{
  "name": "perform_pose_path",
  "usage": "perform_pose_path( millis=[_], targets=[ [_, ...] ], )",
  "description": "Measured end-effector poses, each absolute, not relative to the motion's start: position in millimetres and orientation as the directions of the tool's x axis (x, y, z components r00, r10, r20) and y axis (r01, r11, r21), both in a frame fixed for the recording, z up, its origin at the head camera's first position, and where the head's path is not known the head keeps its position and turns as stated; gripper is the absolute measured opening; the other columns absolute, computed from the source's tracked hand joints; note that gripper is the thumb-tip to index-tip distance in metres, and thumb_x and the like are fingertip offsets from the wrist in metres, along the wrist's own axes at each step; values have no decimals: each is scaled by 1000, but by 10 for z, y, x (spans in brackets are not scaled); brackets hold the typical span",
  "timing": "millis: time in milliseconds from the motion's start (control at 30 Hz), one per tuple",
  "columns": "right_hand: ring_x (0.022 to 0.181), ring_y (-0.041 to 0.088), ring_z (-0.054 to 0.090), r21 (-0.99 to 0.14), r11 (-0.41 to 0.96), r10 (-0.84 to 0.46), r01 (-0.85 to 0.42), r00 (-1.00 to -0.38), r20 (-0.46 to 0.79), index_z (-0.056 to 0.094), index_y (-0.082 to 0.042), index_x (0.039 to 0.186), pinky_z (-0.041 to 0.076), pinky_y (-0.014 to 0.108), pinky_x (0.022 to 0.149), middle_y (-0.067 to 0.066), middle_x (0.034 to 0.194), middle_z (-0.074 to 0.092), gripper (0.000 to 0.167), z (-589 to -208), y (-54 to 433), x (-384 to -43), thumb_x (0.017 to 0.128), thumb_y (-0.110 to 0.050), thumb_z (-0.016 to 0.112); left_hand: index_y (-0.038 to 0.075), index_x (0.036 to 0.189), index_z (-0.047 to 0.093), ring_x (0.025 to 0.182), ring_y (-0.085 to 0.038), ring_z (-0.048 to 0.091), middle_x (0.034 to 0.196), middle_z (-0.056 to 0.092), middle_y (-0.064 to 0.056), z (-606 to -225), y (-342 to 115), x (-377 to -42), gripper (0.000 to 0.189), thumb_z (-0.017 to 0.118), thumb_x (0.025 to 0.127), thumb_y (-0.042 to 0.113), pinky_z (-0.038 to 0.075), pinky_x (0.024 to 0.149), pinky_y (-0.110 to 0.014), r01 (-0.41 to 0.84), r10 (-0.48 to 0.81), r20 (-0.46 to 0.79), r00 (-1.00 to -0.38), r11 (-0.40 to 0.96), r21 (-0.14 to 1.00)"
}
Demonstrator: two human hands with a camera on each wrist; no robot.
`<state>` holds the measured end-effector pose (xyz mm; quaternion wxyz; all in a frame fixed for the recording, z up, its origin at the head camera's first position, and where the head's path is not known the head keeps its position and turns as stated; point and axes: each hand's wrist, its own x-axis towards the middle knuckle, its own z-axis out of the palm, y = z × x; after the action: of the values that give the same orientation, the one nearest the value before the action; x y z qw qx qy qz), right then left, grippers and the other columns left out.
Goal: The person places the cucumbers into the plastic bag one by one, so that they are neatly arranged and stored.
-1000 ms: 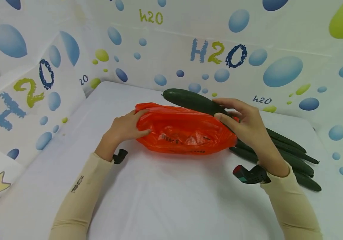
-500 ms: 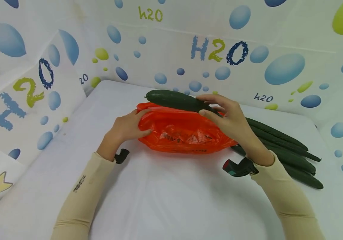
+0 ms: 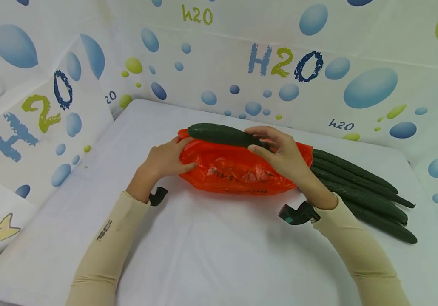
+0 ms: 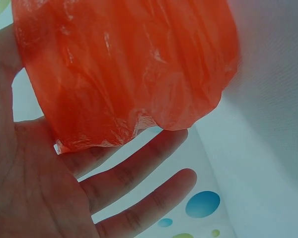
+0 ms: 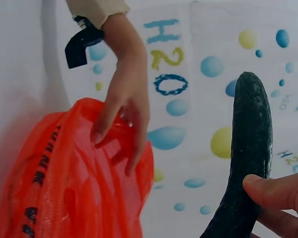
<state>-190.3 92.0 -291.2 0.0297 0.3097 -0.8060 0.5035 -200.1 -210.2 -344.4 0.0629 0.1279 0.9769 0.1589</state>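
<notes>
My right hand [image 3: 280,151] pinches a long dark green cucumber [image 3: 219,134] near its right end, thumb on the near side. The cucumber lies lengthwise over the upper edge of an orange-red plastic bag [image 3: 234,170] with dark print. In the right wrist view, the cucumber [image 5: 251,134] points upward, apart from the bag. At the bag's left end, my left hand [image 3: 167,159] touches the plastic with its thumb in front. In the left wrist view, the fingers [image 4: 134,181] of that hand are nearly straight behind the bag's crumpled edge. Whether the bag holds anything is hidden.
Several more cucumbers [image 3: 364,191] lie side by side on the white-covered table [image 3: 219,246], to the right of the bag and partly behind my right forearm. A white backdrop [image 3: 219,51] with blue and green drops rises behind and at the left.
My right hand has carried the cucumber leftward, then lower, so it now sits closer to the bag's upper edge. My left hand has stayed at the bag's left end.
</notes>
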Motion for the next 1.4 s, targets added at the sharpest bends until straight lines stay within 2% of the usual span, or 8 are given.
perform_pose_path(
  millis=[333, 600, 833, 1133, 1400],
  targets=[
    [118, 30, 57, -745, 369, -490, -555, -798, 352, 62, -1, 126, 42, 50, 104, 16, 127, 62, 36, -3148, 883, -1944, 90, -3, 67, 10, 152, 31, 113, -44, 57, 146, 41, -24, -3437, -2112, -1976, 78, 62, 88, 44, 49, 88, -61, 225, 267, -82, -960, 914, 339],
    [117, 32, 57, -727, 391, -498, -564, -794, 348, 61, -1, 126, 42, 51, 103, 17, 126, 62, 36, -3280, 842, -1983, 90, -2, 67, 15, 153, 30, 104, -43, 61, 143, 43, -24, -3405, -2114, -1961, 75, 61, 89, 41, 51, 84, -58, 225, 261, -82, -962, 924, 308],
    [118, 33, 56, -726, 446, -483, -523, -824, 296, 61, -3, 126, 41, 51, 103, 15, 129, 61, 37, -3369, 831, -2020, 90, -2, 67, 16, 153, 29, 103, -43, 61, 145, 41, -25, -3372, -2104, -1950, 76, 60, 88, 40, 51, 83, -57, 227, 264, -88, -960, 926, 300],
    [117, 34, 56, -720, 501, -484, -481, -845, 228, 60, -2, 126, 42, 51, 102, 17, 129, 61, 36, -3483, 773, -2084, 90, -2, 66, 16, 153, 30, 94, -37, 63, 141, 45, -24, -3347, -2075, -1916, 74, 56, 87, 33, 53, 78, -53, 234, 273, -96, -957, 926, 296],
    [118, 34, 56, -709, 522, -522, -475, -835, 175, 62, -1, 123, 45, 48, 100, 18, 124, 63, 33, -3599, 729, -2137, 90, -1, 66, 14, 153, 31, 108, -37, 59, 142, 46, -22, -3370, -2062, -1915, 74, 61, 87, 34, 51, 87, -56, 255, 298, -107, -948, 919, 302]
  ],
)
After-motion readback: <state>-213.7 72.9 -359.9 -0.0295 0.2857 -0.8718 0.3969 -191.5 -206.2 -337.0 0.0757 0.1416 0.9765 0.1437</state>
